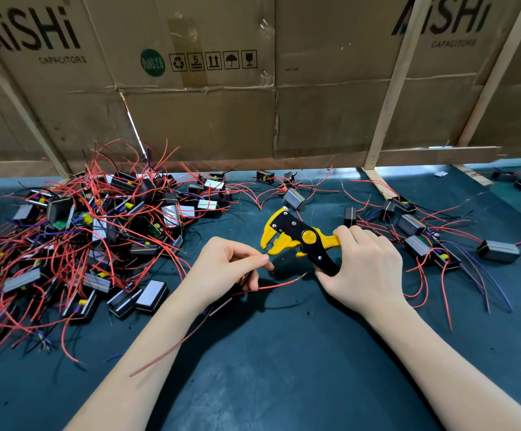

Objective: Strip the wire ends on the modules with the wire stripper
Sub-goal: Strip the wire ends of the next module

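My right hand (366, 269) grips the handles of a yellow and black wire stripper (296, 237), its jaws pointing left above the mat. My left hand (232, 262) pinches a thin dark wire between thumb and forefinger, with the wire's tip right at the stripper's jaws. A red wire (281, 285) also runs out from under my left hand toward the right, its bare end lying below the tool. The module (220, 304) these wires belong to lies mostly hidden under my left wrist.
A big tangled pile of black modules with red wires (97, 231) covers the left of the dark green mat (284, 353). Several more modules (421, 237) lie spread at the right. A cardboard wall (253, 88) on wooden struts closes off the back.
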A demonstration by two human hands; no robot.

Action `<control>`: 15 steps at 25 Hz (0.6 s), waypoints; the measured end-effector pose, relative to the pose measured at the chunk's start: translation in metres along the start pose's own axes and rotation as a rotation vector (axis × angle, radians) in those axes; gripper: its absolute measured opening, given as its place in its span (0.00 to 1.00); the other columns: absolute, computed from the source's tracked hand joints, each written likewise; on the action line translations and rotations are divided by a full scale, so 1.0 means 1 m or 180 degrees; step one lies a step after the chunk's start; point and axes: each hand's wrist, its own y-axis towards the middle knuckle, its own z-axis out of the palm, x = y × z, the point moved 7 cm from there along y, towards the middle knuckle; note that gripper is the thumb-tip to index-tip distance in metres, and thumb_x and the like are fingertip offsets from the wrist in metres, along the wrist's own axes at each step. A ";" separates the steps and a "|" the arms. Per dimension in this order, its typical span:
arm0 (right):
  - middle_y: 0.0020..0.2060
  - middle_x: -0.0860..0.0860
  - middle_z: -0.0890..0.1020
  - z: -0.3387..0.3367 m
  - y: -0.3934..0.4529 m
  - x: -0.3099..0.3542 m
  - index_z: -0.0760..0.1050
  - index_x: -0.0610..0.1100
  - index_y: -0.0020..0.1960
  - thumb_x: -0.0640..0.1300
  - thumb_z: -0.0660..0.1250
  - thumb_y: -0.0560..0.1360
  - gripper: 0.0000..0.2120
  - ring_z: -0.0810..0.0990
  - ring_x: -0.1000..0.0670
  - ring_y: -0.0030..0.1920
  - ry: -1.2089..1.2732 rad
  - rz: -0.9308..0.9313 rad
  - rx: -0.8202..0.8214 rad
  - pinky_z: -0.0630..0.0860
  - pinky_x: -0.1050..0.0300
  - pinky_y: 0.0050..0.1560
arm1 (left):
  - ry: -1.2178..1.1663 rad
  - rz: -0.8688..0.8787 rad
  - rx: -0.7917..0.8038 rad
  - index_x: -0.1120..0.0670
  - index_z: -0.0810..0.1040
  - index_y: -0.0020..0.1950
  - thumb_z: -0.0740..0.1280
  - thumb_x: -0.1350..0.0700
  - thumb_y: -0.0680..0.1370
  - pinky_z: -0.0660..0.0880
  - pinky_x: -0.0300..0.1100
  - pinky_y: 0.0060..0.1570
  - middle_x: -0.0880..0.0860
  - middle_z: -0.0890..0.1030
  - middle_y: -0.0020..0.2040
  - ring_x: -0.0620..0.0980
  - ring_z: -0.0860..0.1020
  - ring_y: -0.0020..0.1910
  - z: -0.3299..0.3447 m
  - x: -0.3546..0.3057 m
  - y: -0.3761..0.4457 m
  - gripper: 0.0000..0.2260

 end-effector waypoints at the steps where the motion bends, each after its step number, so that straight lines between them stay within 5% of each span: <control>1: 0.33 0.47 0.77 0.000 0.000 0.000 0.75 0.40 0.42 0.52 0.79 0.56 0.23 0.78 0.41 0.34 0.0006 0.0007 0.0015 0.72 0.52 0.36 | -0.0032 -0.0021 -0.0035 0.60 0.86 0.43 0.68 0.58 0.79 0.70 0.32 0.28 0.54 0.77 0.24 0.43 0.69 0.22 -0.001 0.001 0.001 0.10; 15: 0.28 0.49 0.76 0.000 -0.001 0.002 0.75 0.42 0.37 0.54 0.81 0.55 0.22 0.78 0.43 0.28 0.0048 -0.0009 -0.0023 0.62 0.60 0.31 | -0.0066 -0.0032 -0.0027 0.61 0.86 0.42 0.68 0.60 0.79 0.70 0.31 0.28 0.54 0.77 0.23 0.44 0.69 0.22 -0.001 0.001 0.000 0.10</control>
